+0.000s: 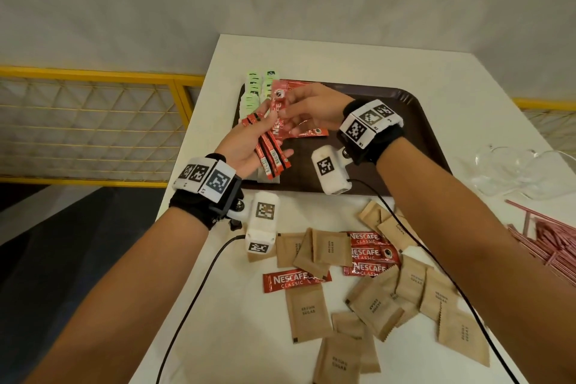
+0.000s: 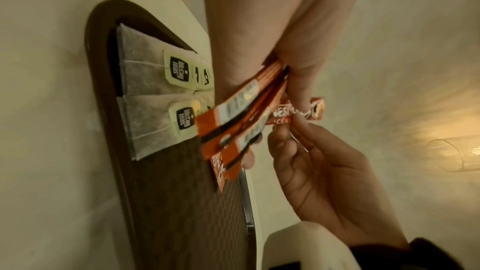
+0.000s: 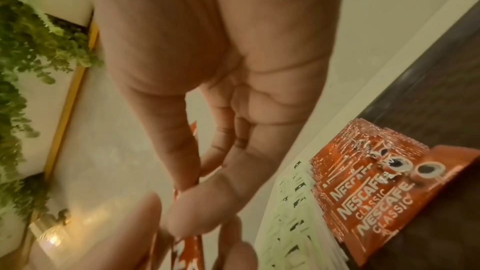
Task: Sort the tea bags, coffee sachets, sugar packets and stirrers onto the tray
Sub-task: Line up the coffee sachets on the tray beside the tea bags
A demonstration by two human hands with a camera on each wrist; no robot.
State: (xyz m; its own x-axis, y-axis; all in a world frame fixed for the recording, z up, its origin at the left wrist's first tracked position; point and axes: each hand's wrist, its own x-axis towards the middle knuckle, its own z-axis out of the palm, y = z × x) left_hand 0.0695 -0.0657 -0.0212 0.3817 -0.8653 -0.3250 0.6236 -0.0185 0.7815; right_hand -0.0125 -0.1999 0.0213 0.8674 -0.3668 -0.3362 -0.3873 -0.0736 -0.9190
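My left hand (image 1: pixel 265 129) grips a fanned bundle of red coffee sachets (image 1: pixel 272 154) above the left part of the dark brown tray (image 1: pixel 408 121). Against it, my right hand (image 1: pixel 290 106) pinches one red Nescafe sachet (image 1: pixel 278 106) at the bundle's top end. The left wrist view shows the bundle (image 2: pixel 239 114) and the pinched sachet (image 2: pixel 298 112). Tea bags with green tags (image 1: pixel 258 84) lie in rows at the tray's left end. Beside them lies a stack of coffee sachets (image 3: pixel 376 188). Brown sugar packets (image 1: pixel 308 312) and more Nescafe sachets (image 1: pixel 371 252) are scattered on the white table (image 1: pixel 243 321) in front of the tray.
Pink stirrers (image 1: pixel 548 237) are heaped at the table's right edge, behind them a clear glass bowl (image 1: pixel 514 171). Camera cables (image 1: pixel 199 287) trail over the table from both wrists. A yellow railing (image 1: pixel 93 75) runs to the left of the table.
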